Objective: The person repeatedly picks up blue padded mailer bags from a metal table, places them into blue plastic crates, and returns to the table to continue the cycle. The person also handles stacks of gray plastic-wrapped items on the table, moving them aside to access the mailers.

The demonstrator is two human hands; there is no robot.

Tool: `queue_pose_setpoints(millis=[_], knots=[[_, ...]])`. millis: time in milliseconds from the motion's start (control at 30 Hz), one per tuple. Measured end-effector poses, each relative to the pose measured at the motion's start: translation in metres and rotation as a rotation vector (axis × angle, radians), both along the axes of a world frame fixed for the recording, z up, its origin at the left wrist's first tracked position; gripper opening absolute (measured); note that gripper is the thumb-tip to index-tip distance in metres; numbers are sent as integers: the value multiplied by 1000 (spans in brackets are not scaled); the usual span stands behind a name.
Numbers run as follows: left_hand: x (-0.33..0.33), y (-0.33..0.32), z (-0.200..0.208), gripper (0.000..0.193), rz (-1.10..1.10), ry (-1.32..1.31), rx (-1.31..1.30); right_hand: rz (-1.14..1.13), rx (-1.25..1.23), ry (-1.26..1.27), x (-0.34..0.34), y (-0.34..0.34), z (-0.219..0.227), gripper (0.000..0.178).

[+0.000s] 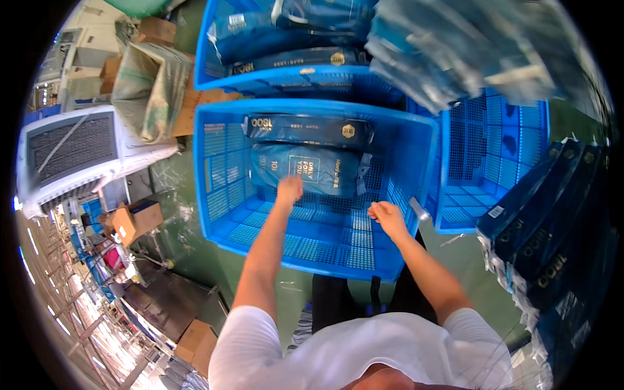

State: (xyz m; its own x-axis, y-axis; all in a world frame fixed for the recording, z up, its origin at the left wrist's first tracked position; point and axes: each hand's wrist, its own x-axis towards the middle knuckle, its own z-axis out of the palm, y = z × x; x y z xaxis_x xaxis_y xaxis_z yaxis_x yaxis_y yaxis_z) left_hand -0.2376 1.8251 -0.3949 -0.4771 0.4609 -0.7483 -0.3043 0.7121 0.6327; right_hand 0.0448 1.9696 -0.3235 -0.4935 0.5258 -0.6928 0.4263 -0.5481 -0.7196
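- Teal plastic-bagged package [325,170] flat in the blue perforated crate [416,156], straight ahead of the person.
- Left hand [290,190] curled at that package's near edge; from here can't tell if it grips or just touches.
- Right hand [385,214] off to the package's near right, apart from it, fingers bent; nothing seen in them, closure unclear.
- Navy plastic-bagged package [305,130] just beyond the teal one, along the crate's far wall.
- Perforated floor shows from teal package to near wall, with room along both side walls too.
- Clear plastic piece [419,209] by the right rim, near right hand.
- Far blue crate [279,80]: bagged packages [244,36] inside.
- Right-hand blue crate [471,198]: mesh walls, bare floor visible.
- Blurred bagged packages [455,52] upper right; more navy packages [539,214] stacked far right.
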Motion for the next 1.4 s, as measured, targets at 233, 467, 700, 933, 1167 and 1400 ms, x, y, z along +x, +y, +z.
queue_pose_setpoints(millis=[233,467,700,933,1167,1400], knots=[[73,-110,-138,14,-355,-47,-217,453,619,-809,-14,4,-358,32],[29,-80,-137,18,-625,42,67,301,26,-352,-65,56,-484,27],[2,-43,-116,18,-765,539,191,235,329,-226,-36,-43,-401,11],[17,-59,-37,22,-705,542,281,568,690,-651,-39,4,-362,52],[50,-98,-51,21,-639,433,307,494,-51,-589,-94,63,-463,54],[35,-103,-49,43,-622,530,177,38,372,0,-60,-46,-321,10]])
